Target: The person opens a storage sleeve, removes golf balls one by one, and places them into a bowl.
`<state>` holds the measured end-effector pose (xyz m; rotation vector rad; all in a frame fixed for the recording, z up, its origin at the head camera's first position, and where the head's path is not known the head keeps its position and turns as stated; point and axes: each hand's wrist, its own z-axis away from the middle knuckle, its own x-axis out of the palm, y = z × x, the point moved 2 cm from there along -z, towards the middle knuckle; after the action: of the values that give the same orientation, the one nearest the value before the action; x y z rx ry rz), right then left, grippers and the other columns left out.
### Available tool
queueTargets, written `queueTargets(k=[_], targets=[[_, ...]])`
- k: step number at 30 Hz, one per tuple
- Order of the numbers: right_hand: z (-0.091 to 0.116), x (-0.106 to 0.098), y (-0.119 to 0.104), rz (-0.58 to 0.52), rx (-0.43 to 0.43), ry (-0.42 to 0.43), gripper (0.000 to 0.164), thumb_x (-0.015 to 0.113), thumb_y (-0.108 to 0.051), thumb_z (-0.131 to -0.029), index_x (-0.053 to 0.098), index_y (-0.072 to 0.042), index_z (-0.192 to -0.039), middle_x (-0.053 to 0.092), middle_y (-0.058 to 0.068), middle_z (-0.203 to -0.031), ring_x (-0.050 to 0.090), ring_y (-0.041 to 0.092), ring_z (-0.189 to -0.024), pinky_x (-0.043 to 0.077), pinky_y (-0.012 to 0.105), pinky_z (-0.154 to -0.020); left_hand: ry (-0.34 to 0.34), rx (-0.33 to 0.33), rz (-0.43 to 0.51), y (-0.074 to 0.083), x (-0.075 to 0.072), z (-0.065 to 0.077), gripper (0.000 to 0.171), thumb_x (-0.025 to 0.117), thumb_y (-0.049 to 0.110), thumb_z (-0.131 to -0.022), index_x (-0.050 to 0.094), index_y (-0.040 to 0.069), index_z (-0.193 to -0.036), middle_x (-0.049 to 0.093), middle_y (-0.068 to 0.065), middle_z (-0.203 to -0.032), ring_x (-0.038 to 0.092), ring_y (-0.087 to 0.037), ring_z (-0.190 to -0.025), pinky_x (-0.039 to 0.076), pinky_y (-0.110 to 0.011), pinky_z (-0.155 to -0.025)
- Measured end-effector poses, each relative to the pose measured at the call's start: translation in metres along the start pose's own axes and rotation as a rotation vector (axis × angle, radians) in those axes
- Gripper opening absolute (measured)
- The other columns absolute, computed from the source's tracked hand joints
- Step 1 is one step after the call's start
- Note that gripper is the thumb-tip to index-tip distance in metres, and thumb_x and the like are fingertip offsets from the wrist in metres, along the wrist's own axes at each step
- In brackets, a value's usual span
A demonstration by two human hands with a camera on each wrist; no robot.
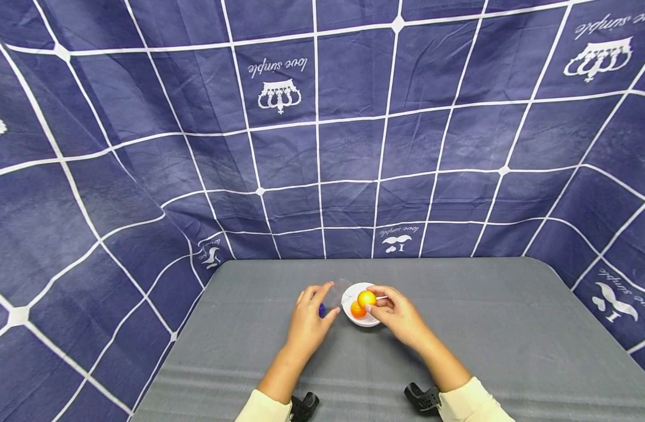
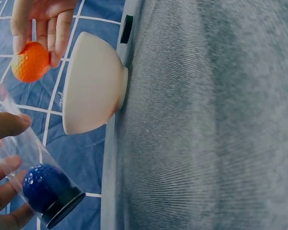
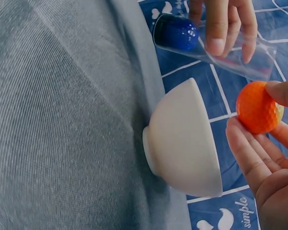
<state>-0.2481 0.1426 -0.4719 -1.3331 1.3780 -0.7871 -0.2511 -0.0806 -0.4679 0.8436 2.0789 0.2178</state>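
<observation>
My left hand (image 1: 307, 319) holds a clear plastic tube (image 2: 26, 139) tilted, its upper end leaning toward the bowl. A dimpled blue golf ball (image 2: 45, 187) sits at the tube's lower end, above a dark cap (image 2: 65, 209). Between thumb and fingers, my right hand (image 1: 403, 319) pinches an orange golf ball (image 3: 259, 107), close to the tube's upper end and over the bowl in the head view. The white bowl (image 3: 185, 143) stands upright between the hands. Another orange ball (image 1: 357, 310) lies inside it, partly hidden behind the held one.
Grey cloth (image 1: 459, 305) covers the table. A blue curtain (image 1: 348, 146) with white lines rises behind it and at both sides. Black wrist mounts (image 1: 422, 397) sit at the cream sleeves (image 1: 472, 401).
</observation>
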Motion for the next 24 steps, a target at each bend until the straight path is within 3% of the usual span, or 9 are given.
queueTargets(k=[9, 17, 24], targets=[[0.0002, 0.0032, -0.0010, 0.270, -0.108, -0.001, 0.037, 0.077, -0.004, -0.086, 0.067, -0.003, -0.121, 0.066, 0.012, -0.110, 0.069, 0.015, -0.091, 0.060, 0.027, -0.082, 0.025, -0.023, 0.033, -0.0027, 0.0010, 0.0028, 0.058, 0.089, 0.021, -0.075, 0.067, 0.014, -0.129, 0.069, -0.008, -0.108, 0.066, -0.026, -0.101, 0.053, -0.042, -0.089], [0.0000, 0.0045, -0.0003, 0.347, -0.172, -0.079, 0.036, 0.076, -0.004, -0.086, 0.066, -0.003, -0.121, 0.067, 0.009, -0.111, 0.068, 0.014, -0.091, 0.060, 0.027, -0.082, 0.021, -0.060, 0.070, -0.0048, 0.0026, 0.0047, 0.058, 0.089, 0.019, -0.075, 0.067, 0.010, -0.128, 0.070, -0.007, -0.109, 0.067, -0.026, -0.099, 0.053, -0.043, -0.088], [-0.0014, 0.0064, -0.0002, 0.505, -0.212, -0.098, 0.038, 0.076, -0.012, -0.087, 0.067, -0.005, -0.123, 0.068, 0.005, -0.113, 0.067, 0.014, -0.090, 0.060, 0.033, -0.082, 0.003, -0.112, 0.120, -0.0041, 0.0017, 0.0033, 0.058, 0.088, 0.019, -0.077, 0.065, 0.009, -0.129, 0.069, -0.006, -0.111, 0.068, -0.023, -0.101, 0.054, -0.043, -0.091]])
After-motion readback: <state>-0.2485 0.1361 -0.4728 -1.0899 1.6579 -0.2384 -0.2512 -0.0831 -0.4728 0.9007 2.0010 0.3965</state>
